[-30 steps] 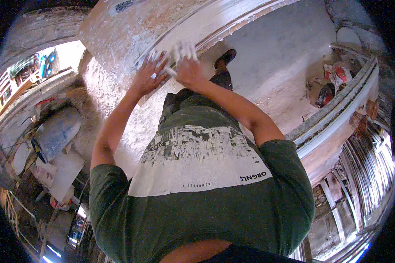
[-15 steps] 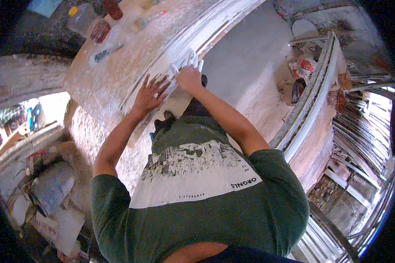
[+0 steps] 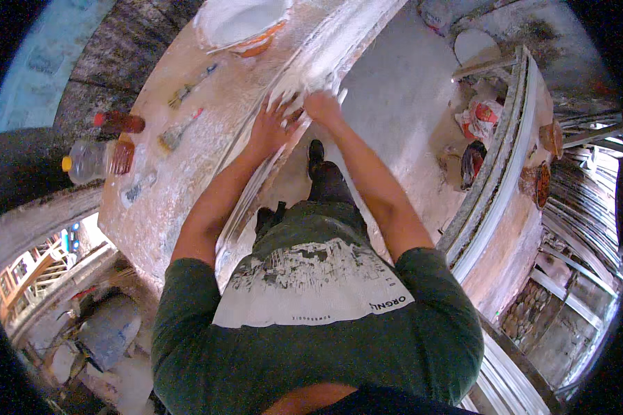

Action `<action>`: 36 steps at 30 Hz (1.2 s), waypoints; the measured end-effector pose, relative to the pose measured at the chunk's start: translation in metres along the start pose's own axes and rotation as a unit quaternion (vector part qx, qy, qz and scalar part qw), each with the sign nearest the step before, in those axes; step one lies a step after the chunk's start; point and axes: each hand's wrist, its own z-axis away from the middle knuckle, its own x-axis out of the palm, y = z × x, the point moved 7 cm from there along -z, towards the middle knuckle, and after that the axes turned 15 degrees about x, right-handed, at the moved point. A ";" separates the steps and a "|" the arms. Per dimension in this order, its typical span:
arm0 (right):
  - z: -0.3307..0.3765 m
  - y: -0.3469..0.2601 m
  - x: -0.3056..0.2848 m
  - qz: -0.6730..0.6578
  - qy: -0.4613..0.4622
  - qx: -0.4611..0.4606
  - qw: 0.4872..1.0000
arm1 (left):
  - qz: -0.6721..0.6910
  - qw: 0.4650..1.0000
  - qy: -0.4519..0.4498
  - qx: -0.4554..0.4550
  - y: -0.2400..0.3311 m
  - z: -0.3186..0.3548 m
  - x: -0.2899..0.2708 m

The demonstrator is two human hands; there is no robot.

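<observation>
A long white plaster strip point(image 3: 310, 75), ridged like a moulding, runs along the near edge of a dusty work table point(image 3: 187, 166). My left hand point(image 3: 273, 129) lies on the strip with its fingers spread and their tips whitened. Close beside it on the right, my right hand point(image 3: 323, 108) rests at the strip's outer edge. Its fingers are coated white and partly blend with the plaster; at least one shows stretched out. Neither hand holds a tool.
On the table are a wide bowl of white material point(image 3: 246, 24), a brush point(image 3: 176, 135) and a clear bottle with a yellow cap point(image 3: 86, 162), with a dark red bottle point(image 3: 120, 122) near it. A second plaster-edged ledge point(image 3: 495, 155) stands right. Long strips point(image 3: 585, 200) are stacked beyond.
My view has shifted, bringing the bowl into sight. My left hand has moved right and farther along the strip, closer to my right hand, which has also shifted slightly right.
</observation>
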 end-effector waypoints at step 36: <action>-0.048 0.014 0.022 -0.005 0.087 -0.076 0.993 | 0.032 0.992 -0.073 -0.096 -0.015 0.009 -0.001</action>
